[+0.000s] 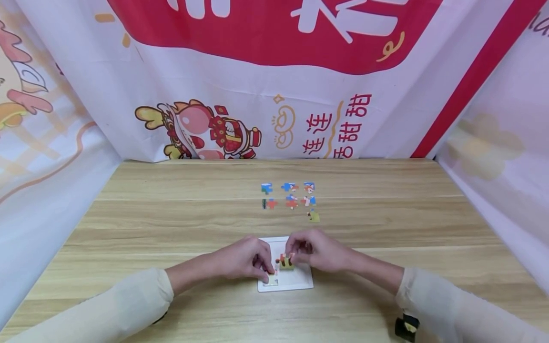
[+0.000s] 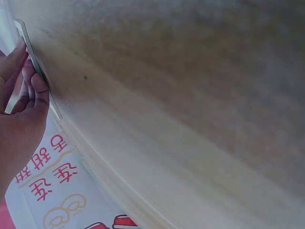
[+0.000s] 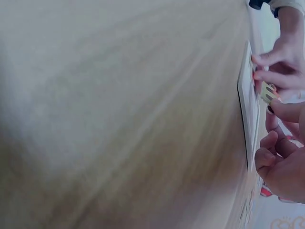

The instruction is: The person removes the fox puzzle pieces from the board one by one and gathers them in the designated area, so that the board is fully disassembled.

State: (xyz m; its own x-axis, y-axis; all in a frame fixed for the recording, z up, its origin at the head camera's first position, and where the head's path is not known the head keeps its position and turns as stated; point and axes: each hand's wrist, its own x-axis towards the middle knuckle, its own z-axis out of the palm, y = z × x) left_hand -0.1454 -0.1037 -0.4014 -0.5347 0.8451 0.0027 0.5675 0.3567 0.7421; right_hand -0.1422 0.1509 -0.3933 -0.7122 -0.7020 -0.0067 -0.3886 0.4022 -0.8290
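Observation:
A white puzzle board (image 1: 296, 282) lies on the wooden table in front of me. My right hand (image 1: 319, 250) pinches a yellow-green jigsaw piece (image 1: 286, 263) with dark and red marks between thumb and fingers, above the middle of the board. The right wrist view shows this piece tilted off the board, at the thumb tip. My left hand (image 1: 246, 258) is at the board's left side, thumb and forefinger holding a pale jigsaw piece (image 1: 271, 281) at the lower left corner. Its fingers partly hide that piece.
Beyond the board several loose jigsaw pieces lie in rows, among them a blue-and-orange piece (image 1: 290, 186), a red piece (image 1: 270, 204) and a yellow-green piece (image 1: 314, 216). A printed cloth (image 1: 240, 85) hangs behind the table (image 1: 171, 209) and along its sides.

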